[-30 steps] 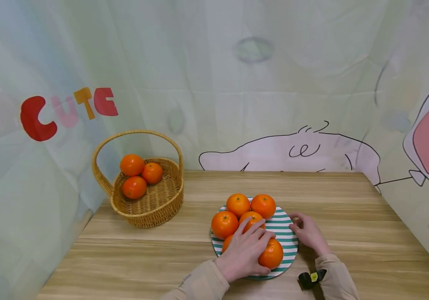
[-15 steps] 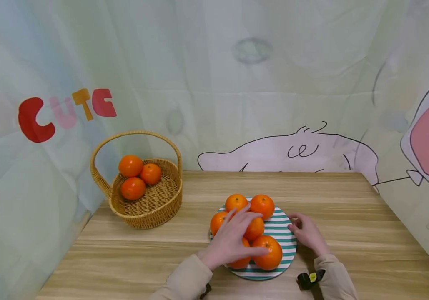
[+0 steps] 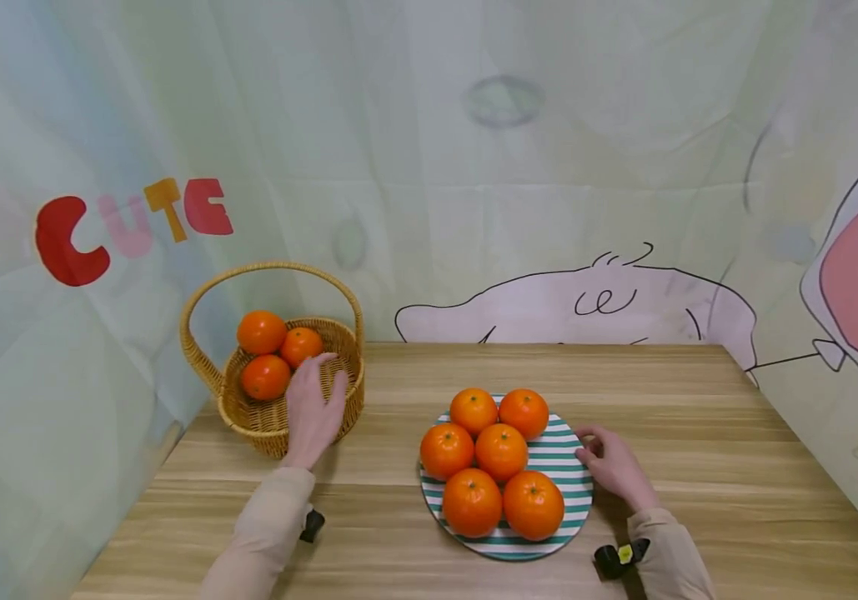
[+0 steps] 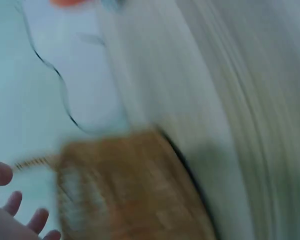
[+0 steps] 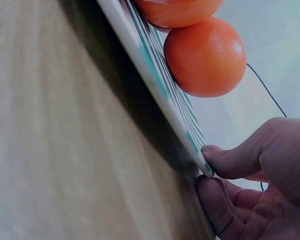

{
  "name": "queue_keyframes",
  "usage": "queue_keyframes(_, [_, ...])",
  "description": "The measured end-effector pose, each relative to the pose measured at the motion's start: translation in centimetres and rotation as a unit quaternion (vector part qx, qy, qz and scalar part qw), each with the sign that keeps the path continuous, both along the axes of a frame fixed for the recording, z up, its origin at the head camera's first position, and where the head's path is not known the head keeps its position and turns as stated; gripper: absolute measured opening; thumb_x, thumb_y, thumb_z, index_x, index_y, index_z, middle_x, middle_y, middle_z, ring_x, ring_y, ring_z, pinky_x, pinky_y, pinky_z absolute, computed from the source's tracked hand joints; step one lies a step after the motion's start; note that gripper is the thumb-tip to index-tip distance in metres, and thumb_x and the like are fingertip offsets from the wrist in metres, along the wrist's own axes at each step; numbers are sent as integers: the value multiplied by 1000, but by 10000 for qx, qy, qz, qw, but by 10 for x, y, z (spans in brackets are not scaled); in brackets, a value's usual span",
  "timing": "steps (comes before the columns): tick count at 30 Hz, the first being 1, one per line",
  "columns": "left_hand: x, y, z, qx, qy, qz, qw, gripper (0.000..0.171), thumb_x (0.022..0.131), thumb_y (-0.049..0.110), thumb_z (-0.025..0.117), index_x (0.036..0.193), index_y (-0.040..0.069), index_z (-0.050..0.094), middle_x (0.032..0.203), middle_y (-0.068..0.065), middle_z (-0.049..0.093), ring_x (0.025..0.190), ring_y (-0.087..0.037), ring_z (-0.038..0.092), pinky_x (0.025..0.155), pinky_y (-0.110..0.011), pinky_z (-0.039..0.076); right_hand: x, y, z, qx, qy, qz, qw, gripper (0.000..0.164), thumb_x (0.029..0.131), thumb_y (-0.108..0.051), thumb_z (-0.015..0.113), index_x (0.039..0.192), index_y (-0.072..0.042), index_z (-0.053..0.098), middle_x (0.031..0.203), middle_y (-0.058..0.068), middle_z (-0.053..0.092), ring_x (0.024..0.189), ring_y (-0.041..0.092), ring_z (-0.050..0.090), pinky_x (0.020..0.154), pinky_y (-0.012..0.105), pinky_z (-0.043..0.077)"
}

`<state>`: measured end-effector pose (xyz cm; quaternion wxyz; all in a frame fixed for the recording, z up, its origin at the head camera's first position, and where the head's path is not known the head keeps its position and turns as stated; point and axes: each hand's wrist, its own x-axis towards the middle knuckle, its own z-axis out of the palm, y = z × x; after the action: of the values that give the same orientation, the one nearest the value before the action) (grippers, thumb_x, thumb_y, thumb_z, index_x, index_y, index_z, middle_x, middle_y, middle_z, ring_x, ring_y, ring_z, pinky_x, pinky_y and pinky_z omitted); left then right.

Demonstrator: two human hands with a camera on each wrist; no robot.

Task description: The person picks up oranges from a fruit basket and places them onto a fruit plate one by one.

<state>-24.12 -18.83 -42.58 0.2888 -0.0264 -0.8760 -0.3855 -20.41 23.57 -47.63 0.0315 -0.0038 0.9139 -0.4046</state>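
Note:
My left hand (image 3: 312, 417) reaches over the front rim of the wicker basket (image 3: 353, 407), its fingers spread and holding nothing. Three mandarins lie inside, one of them (image 3: 265, 377) just left of that hand. In the left wrist view the basket (image 4: 135, 185) is blurred and the loose fingers (image 4: 37, 220) appear at the lower left. A round plate (image 3: 567, 450) with green and white stripes carries several mandarins, the nearest right one (image 3: 534, 505) by its front edge. At the plate's right rim, my right hand (image 3: 616, 467) pinches the edge between thumb (image 5: 230, 160) and fingers.
The basket's tall arched handle (image 3: 274, 267) rises above its opening. Basket and plate both stand on a wooden table (image 3: 398, 533), with a gap between them. A printed cloth (image 3: 429, 167) hangs behind and along both sides.
My left hand has lifted off the mandarins on the plate and swung left to the basket, carrying nothing. The mandarins stay where they were, and my right hand keeps its place at the rim.

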Motion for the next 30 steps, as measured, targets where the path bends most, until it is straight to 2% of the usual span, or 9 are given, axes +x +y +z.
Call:
queue_keyframes(4, [-10, -47, -6, -521, -243, 854, 9947, 44, 98, 19, 55, 137, 1, 49, 144, -27, 42, 136, -46, 37, 115, -61, 25, 0, -1, 0, 1, -34, -13, 10000, 30, 96, -4, 61, 125, 2, 61, 86, 10, 55, 76, 21, 50, 63, 31, 40])
queue_keyframes(6, [-13, -65, -7, -854, -489, 1121, 9888, 50, 96, 20, 56, 140, 0, 44, 148, -29, 34, 138, -48, 32, 114, -64, 24, -1, -1, 0, 5, -27, -10, 10000, 30, 96, -4, 61, 125, 2, 61, 86, 10, 55, 76, 21, 50, 63, 31, 40])
queue_keyframes(8, [-16, -80, -6, -1123, -802, 1240, 9826, 57, 94, 20, 56, 145, 1, 39, 153, -30, 27, 142, -50, 26, 113, -66, 23, 0, -1, -1, 10, -8, -5, 10000, 29, 96, -4, 61, 124, 2, 61, 86, 10, 55, 75, 21, 50, 63, 30, 40])
queue_keyframes(11, [-20, -94, -5, -1492, -1348, 1164, 9726, 69, 93, 24, 58, 152, 1, 30, 158, -31, 18, 145, -53, 20, 112, -70, 22, 0, -1, -1, 26, 28, -9, 10000, 29, 96, -4, 60, 124, 2, 61, 85, 10, 55, 75, 21, 50, 62, 30, 40])
queue_keyframes(15, [-24, -100, -3, -1894, -1962, 931, 9576, 79, 93, 29, 60, 156, 1, 21, 161, -32, 11, 147, -54, 14, 112, -72, 22, 0, 0, -1, 59, 65, -8, 10000, 29, 95, -4, 60, 124, 2, 61, 85, 9, 54, 74, 21, 49, 62, 30, 39])
queue_keyframes(21, [-23, -99, 0, -2264, -2641, 688, 9350, 88, 92, 34, 62, 157, -2, 14, 163, -34, 3, 149, -54, 6, 116, -71, 16, 0, -1, -1, 85, 118, -6, 9999, 28, 95, -4, 61, 122, 2, 62, 83, 8, 54, 73, 20, 49, 62, 29, 38])
queue_keyframes(23, [-22, -98, 1, -2308, -2791, 643, 9299, 91, 92, 35, 63, 157, -3, 13, 163, -34, 1, 149, -55, 5, 116, -71, 15, 0, -1, -1, 85, 136, -5, 9999, 28, 95, -4, 61, 122, 2, 62, 82, 8, 53, 73, 20, 49, 62, 29, 38])
queue_keyframes(26, [-22, -99, 0, -2325, -2799, 651, 9292, 92, 91, 36, 65, 156, -4, 14, 162, -35, 4, 149, -55, 7, 116, -71, 16, 0, -1, -1, 65, 128, -11, 9999, 27, 95, -3, 61, 121, 2, 62, 82, 7, 53, 73, 20, 48, 62, 29, 38])
queue_keyframes(30, [-25, -99, -3, -2217, -2559, 799, 9375, 93, 86, 33, 71, 155, -1, 18, 156, -37, 12, 142, -57, 19, 110, -72, 25, 0, 0, -1, 39, 144, 3, 9999, 27, 95, -3, 60, 121, 2, 62, 82, 7, 52, 73, 20, 48, 62, 29, 37])
